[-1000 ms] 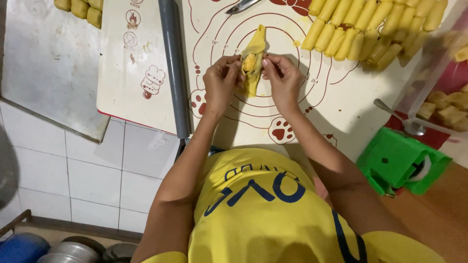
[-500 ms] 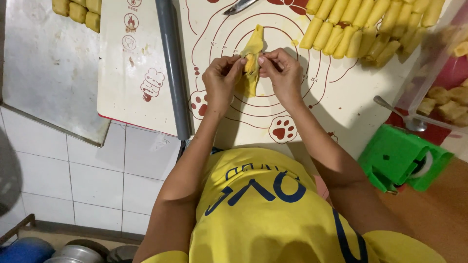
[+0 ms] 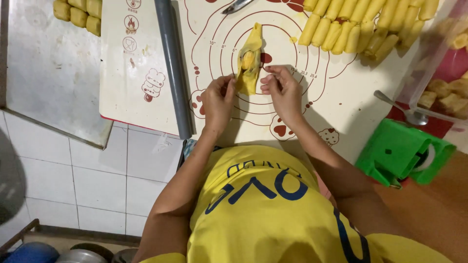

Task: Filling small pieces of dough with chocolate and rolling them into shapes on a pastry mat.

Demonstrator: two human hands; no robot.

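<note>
Head view, looking down over a yellow shirt (image 3: 273, 214).

- Yellow dough wrapper (image 3: 249, 61) is laid on the white baking mat (image 3: 321, 97), inside its printed red rings. A lump of yellow filling shows at the wrapper's middle, partly enclosed.
- Left hand (image 3: 218, 100) is pinched on the wrapper's near left edge; right hand (image 3: 282, 87) is pinched on the near right edge. Both are grasping the dough, fingers curled, neither released.
- Far tip of the wrapper is seen lying flat and pointed; the near end is being drawn together over the filling.

Progress, as judged: folding of this piece is under way, not finished; the filling remains visible and the seam is not closed.

- Finished rolls (image 3: 360, 24) are lined up in a long row at the mat's far right, touching one another. More pieces (image 3: 80, 12) are set on the metal tray (image 3: 48, 83) at far left. So a good many are taken as done.
- Grey rolling rod (image 3: 170, 68) lies on the mat, left of the hands.
- Clear container (image 3: 443, 73) with pale chunks and a spoon (image 3: 404, 109) stands at right, suggesting filling is left.
- Green plastic stool (image 3: 404, 153) is beside the worktop.
</note>
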